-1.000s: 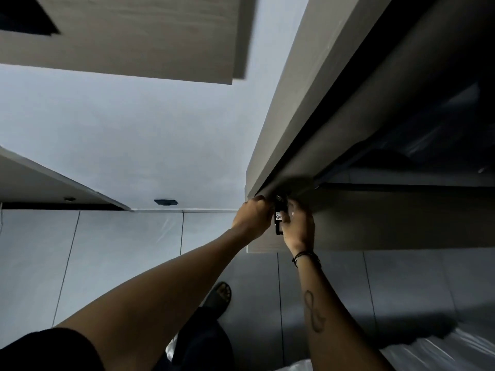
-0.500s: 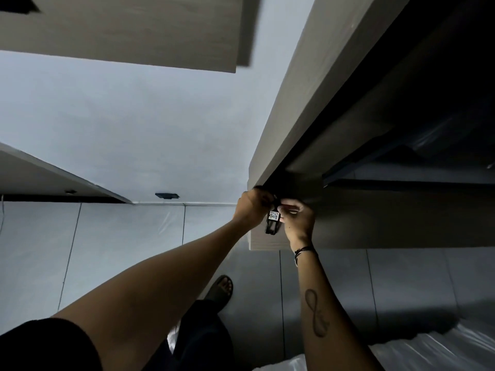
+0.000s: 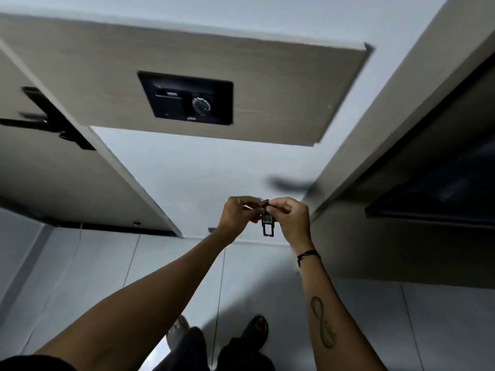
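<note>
head view | since 0.5 s ago I see both hands off the cabinet edge and out in open air | left hand and right hand: each grip pinches the top of the black tag, which hangs between them, clear of the cabinet | count: one tag, two hands, one wristband, two feet

Single view here, worn on the head, wide-angle, facing forward and down along both outstretched forearms. Left hand and right hand meet mid-frame, fairly near the lens, pinching a key tag; feet and floor sit well below.
</note>
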A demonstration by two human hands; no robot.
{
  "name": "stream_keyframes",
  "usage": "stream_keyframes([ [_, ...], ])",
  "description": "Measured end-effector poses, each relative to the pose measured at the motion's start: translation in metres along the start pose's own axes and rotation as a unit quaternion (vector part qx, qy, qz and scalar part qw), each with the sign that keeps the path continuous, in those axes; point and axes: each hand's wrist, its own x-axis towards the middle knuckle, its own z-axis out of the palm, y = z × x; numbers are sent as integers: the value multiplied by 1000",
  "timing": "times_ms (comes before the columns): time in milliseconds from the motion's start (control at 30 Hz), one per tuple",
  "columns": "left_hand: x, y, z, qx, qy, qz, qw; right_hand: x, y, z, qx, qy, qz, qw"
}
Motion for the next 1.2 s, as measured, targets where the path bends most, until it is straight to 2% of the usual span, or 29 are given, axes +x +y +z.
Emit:
stream_keyframes([
  [167,-17,53,-73,-2,51,51,997,-7,-69,49,-2,-21,-67,998],
  [367,-38,101,-138,55,114,169,977,-23,-136,91,28,-56,-115,991],
  [567,-56,148,-184,-5,73,200,977,-32,-194,116,41,-74,-166,982],
  [767,-63,197,-207,-44,84,241,966,-32,-246,124,40,-72,-205,975],
  [1100,-66,269,-224,-80,73,267,958,-34,-321,119,37,-60,-259,963],
  [1200,-68,291,-226,-51,75,281,955,-36,-341,116,36,-62,-268,961],
])
